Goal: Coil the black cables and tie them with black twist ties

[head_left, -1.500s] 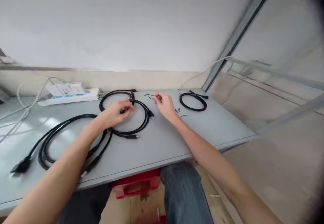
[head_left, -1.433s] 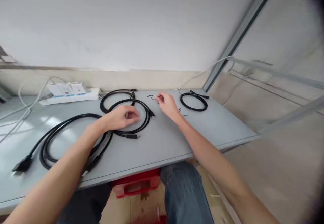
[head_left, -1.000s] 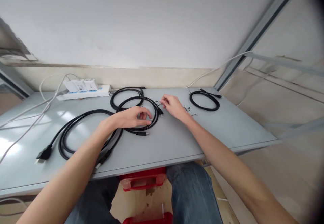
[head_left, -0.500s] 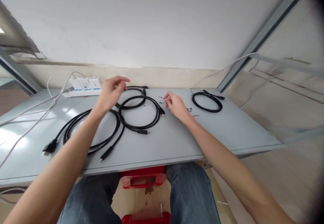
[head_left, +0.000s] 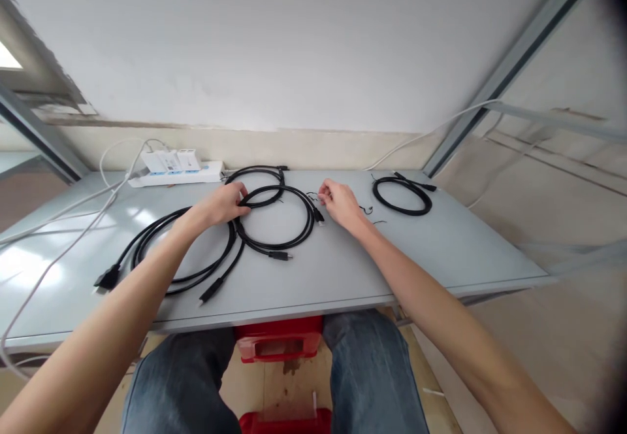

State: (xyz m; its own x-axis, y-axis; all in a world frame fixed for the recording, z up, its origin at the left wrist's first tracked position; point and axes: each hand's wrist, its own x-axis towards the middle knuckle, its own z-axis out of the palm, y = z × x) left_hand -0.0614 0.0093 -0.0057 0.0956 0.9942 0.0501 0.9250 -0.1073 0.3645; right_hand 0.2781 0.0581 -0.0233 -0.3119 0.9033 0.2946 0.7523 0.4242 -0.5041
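My left hand is low over the left edge of the middle coiled black cable, thumb and finger apart around its strands. Whether they press on the cable I cannot tell. Behind it lies another coiled cable, partly overlapped. A larger black cable coil rests under my left forearm, its two plugs toward the front. My right hand is closed, fingertips pinched together at the table beside thin black ties; what they hold, if anything, is hidden. The middle coil's plug points toward this hand.
Another coiled black cable lies at the right. More small ties are near my right wrist. A white power strip with chargers and white cords stands at the back left. The wall borders the grey table; a red stool is below.
My left hand has come down from above the back coil onto the left side of the middle coil. My right hand has stayed almost in place. The view has shifted slightly.
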